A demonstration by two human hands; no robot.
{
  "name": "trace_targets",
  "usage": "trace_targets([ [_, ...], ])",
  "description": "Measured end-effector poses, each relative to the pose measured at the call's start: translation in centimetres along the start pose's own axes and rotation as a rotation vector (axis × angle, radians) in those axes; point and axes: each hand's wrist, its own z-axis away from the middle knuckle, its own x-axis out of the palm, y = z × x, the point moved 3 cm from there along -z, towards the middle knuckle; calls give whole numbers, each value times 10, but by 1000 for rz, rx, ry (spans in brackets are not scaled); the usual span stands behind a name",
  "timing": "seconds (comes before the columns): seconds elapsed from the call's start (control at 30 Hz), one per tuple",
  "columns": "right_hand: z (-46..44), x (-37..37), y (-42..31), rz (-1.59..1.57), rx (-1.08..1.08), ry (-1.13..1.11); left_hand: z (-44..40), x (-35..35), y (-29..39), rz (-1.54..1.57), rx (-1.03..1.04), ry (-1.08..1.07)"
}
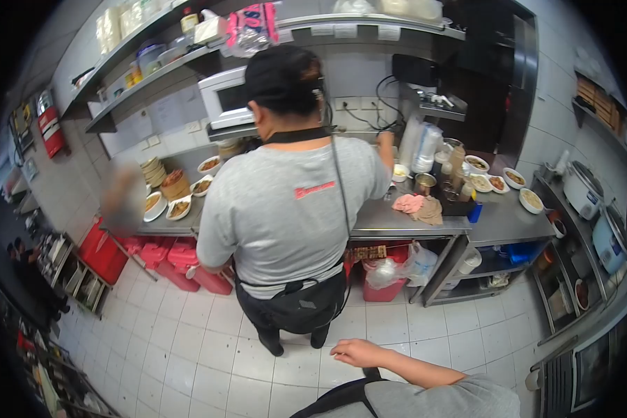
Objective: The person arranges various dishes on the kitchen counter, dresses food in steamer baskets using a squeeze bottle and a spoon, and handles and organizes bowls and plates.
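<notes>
My right hand (356, 353) is low in the view, above the white tiled floor (292, 376). Its forearm comes in from a grey sleeve at the lower right, and the fingers are loosely bent and a little apart, with nothing visible in them. My left hand is not in view. The nearest thing ahead is a co-worker (285, 202) in a grey shirt and black cap, back turned, facing the steel counter (411, 224). The co-worker's right arm reaches over the counter; what that hand touches is too small to tell.
Bowls of food (180, 209) stand on the counter at left, more (531, 200) at right. A pink cloth (408, 203) lies beside bottles. Red bins (207, 277) sit below; rice cookers (582, 188) stand far right. Something blurred (122, 198) is at left. Shelves (153, 74) hang above.
</notes>
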Motion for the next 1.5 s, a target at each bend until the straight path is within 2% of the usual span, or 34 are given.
trace_targets([
  [0.23,43,-73,56,114,208,215,-9,42,51,-11,66,-38],
  [0.4,27,-144,118,189,154,307,-13,98,80,-46,79,-32],
  [0.57,2,-243,226,324,150,444,-18,174,120,-37,73,-27],
  [0.63,-5,-286,266,412,331,482,-21,204,139,-33,83,-25],
  [0.77,-20,-348,341,592,539,630,-24,249,171,-27,111,-18],
  [0.8,-21,-354,364,615,546,706,-24,256,177,-14,117,-11],
  [0.9,-23,-349,451,577,705,677,-26,265,198,16,126,-4],
  [1.0,-24,-349,452,652,626,709,-37,255,212,32,106,0],
  [1.1,-22,-361,443,561,519,768,-52,234,224,0,73,-15],
  [1.2,-20,-369,439,505,521,857,-80,211,255,-74,43,-99],
  [1.33,-18,-371,443,416,604,918,-112,191,327,-107,28,-50],
  [1.47,-21,-364,446,380,737,993,-154,166,402,-282,147,-117],
  [1.5,-21,-362,447,388,766,1009,-175,158,423,-183,169,-153],
])
